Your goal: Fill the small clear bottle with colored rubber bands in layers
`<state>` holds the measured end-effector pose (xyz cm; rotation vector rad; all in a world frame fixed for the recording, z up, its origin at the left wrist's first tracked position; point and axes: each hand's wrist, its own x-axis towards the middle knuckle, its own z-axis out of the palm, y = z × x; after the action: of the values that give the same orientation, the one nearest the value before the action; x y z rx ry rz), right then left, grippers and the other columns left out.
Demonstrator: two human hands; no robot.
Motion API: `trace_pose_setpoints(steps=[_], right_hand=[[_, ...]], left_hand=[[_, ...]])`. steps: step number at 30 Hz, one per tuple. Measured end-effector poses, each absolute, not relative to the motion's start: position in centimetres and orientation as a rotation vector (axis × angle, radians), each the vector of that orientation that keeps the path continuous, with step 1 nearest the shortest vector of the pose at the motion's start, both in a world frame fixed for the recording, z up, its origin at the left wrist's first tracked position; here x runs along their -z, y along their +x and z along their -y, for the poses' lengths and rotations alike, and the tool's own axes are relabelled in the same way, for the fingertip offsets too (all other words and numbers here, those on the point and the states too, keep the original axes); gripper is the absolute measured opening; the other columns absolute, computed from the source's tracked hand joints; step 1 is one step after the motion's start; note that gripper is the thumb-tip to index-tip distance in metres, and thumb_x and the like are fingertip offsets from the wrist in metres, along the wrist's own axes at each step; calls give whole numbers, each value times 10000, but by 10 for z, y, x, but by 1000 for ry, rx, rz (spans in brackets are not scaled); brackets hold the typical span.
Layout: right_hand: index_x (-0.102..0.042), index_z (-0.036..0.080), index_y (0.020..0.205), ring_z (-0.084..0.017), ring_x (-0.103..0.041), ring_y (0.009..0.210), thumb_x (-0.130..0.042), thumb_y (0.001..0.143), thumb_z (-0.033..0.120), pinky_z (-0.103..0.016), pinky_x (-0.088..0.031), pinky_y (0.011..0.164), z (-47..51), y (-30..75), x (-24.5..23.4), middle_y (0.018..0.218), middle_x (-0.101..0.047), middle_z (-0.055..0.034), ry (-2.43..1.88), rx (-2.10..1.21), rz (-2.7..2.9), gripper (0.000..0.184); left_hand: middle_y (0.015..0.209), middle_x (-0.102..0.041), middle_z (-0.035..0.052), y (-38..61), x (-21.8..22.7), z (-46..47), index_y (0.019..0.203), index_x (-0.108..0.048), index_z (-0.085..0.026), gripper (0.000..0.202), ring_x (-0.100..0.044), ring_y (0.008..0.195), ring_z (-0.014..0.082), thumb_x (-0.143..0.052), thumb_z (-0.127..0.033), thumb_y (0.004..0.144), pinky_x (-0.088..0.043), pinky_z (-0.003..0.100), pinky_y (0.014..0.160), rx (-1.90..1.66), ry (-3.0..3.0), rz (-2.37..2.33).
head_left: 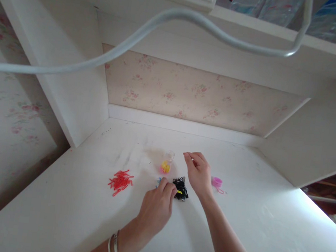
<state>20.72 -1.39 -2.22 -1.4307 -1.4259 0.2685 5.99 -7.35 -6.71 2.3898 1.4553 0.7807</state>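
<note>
My left hand, with two silver bangles at the wrist, pinches a yellow rubber band that sticks out over a pile of black rubber bands. Light blue bands show partly behind its knuckles. My right hand is raised to the right of a small clear jar, fingertips pressed together; whatever they hold, if anything, is too small to make out. Yellow bands and some pink lie in the jar. Off to the left is a loose pile of red rubber bands.
A pink cap with a pink loop beside it sits right of my right hand on the white desktop. White side panels flank the desk. A pale cable hangs across the front, below a shelf with plastic bottles.
</note>
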Motion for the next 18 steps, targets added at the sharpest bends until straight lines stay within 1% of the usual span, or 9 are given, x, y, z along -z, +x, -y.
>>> trace_pose_setpoints(steps=[5, 8, 12, 14, 16, 18], right_hand=[[-698, 192, 825, -137, -556, 645, -464, 883, 501, -265, -445, 605, 50, 251, 61, 904, -628, -64, -1631, -274, 1424, 392], [-695, 209, 904, -140, -552, 631, -438, 880, 509, -290, -457, 644, 74, 282, 91, 952, -629, -68, -1805, -121, 1478, 395], [-662, 241, 1053, -142, -581, 628, -440, 871, 499, -298, -460, 632, 99, 310, 115, 1073, -612, -61, -2050, -33, 1515, 385], [-661, 248, 1071, -166, -612, 682, -419, 882, 492, -308, -463, 651, 106, 315, 119, 1102, -609, -65, -2128, -22, 1532, 393], [-671, 248, 1053, -191, -631, 741, -389, 895, 486, -319, -464, 678, 109, 316, 119, 1102, -615, -72, -2137, -22, 1557, 401], [-678, 263, 1028, -198, -638, 747, -368, 902, 477, -323, -461, 677, 108, 315, 119, 1094, -624, -70, -2130, -32, 1580, 397]], left_hand=[[967, -584, 25, 54, 66, 63, 966, -560, -227, 231, -624, 763, 138, -341, -298, 983, -485, 235, 623, -943, 2313, -1475], [967, -586, 31, 48, 59, 51, 981, -557, -214, 222, -622, 790, 137, -359, -312, 981, -491, 237, 679, -1102, 2248, -1488], [929, -586, 26, 42, 36, 30, 983, -568, -207, 228, -609, 750, 124, -366, -314, 979, -482, 230, 702, -1211, 2252, -1557], [962, -586, 28, 41, 24, 20, 991, -574, -210, 224, -613, 786, 128, -375, -311, 975, -473, 221, 696, -1173, 2307, -1639], [991, -581, 26, 42, 15, 12, 1010, -578, -217, 234, -614, 806, 131, -368, -315, 976, -464, 215, 679, -1073, 2371, -1734], [1001, -576, 23, 43, 9, 7, 1024, -581, -223, 253, -615, 792, 129, -351, -319, 980, -453, 214, 652, -946, 2420, -1817]])
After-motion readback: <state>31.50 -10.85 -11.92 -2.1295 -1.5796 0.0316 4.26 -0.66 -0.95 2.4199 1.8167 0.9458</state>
